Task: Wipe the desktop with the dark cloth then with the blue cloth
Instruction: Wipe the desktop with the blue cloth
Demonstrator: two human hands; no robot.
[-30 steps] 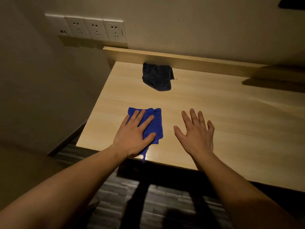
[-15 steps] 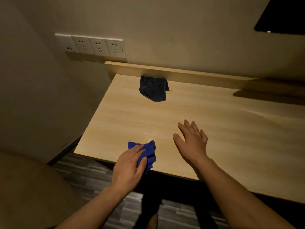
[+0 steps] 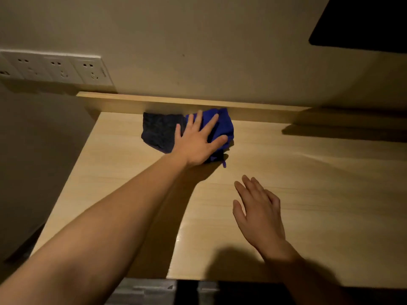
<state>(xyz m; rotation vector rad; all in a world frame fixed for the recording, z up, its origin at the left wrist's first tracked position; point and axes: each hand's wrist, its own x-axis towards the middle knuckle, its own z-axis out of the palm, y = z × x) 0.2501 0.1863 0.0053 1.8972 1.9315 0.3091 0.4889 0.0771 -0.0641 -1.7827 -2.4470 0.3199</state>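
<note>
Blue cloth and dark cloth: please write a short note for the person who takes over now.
Left hand: flat, fingers spread, pressing the blue cloth at the desktop's back edge.
Right hand: open, empty, over the near desktop.
Dark cloth: lying at the back, beside the blue cloth and touching it.
Done: dark cloth seems put aside; blue wiping is under way.
Left: finish the blue pass over the remaining surface.

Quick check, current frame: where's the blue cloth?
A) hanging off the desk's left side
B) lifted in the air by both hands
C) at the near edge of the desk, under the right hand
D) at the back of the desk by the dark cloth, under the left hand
D: the left hand lies spread flat on the blue cloth at the back of the desktop, right beside the dark cloth; the right hand is empty.
</note>
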